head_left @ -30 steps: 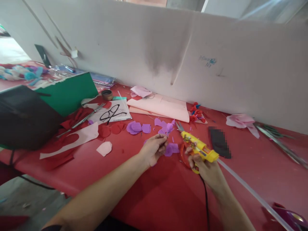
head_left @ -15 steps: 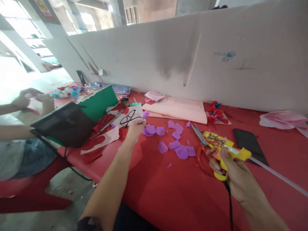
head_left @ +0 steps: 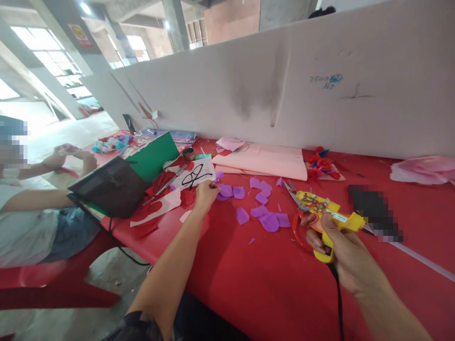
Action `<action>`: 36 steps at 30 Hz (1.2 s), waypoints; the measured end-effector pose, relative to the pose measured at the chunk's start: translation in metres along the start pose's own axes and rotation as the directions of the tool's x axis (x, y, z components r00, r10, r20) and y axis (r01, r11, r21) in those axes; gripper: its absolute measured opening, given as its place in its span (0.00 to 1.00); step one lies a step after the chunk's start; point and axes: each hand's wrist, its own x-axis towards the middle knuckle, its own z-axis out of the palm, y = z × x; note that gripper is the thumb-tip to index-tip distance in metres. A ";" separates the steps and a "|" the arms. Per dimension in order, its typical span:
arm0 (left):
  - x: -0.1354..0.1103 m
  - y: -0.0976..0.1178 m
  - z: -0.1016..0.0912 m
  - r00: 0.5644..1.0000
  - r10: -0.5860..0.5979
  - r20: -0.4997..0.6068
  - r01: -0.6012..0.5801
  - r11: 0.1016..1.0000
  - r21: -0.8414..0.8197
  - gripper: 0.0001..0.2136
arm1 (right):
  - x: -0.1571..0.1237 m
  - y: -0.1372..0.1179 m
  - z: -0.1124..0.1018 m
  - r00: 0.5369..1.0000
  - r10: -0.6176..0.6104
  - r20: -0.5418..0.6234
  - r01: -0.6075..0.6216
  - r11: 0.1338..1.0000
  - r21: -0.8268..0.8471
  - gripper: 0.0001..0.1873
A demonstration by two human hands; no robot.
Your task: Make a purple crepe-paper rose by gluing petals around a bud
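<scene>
My right hand (head_left: 330,241) grips a yellow hot glue gun (head_left: 316,201), with a long translucent glue stick (head_left: 424,260) running out of its rear. Red-handled scissors (head_left: 297,232) lie just behind the gun, close to my fingers; whether they are touched I cannot tell. My left hand (head_left: 206,194) is closed in a pinch, fingertips together, beside a purple piece (head_left: 219,175). What sits between those fingertips is too small to make out. Several purple petals (head_left: 269,221) are scattered over the red table (head_left: 241,279) between my hands.
Pink sheets (head_left: 263,161) and red flowers (head_left: 322,163) lie toward the white partition (head_left: 199,90). A dark flat object (head_left: 373,210) rests at right. On the left are a black bag-like object (head_left: 106,187), a green board (head_left: 156,156) and red scraps. Another person's hands (head_left: 69,156) work beyond.
The view has swung slightly left, so the table's contents appear shifted right at the left side. Both hands keep their grips, with little movement of their own.
</scene>
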 end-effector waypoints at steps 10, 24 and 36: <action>-0.002 0.000 0.001 0.999 0.049 0.014 -0.047 0.992 -0.114 0.07 | -0.003 -0.001 0.000 0.999 -0.001 0.047 0.001 1.000 -0.002 0.23; -0.003 -0.001 -0.008 0.998 0.052 -0.035 -0.057 0.985 -0.163 0.08 | -0.003 -0.002 0.002 0.998 -0.014 0.065 0.013 1.000 0.010 0.22; -0.007 0.009 0.000 1.000 0.000 0.018 0.004 0.979 -0.204 0.03 | -0.002 0.002 0.000 0.997 0.011 0.082 -0.012 1.000 0.009 0.22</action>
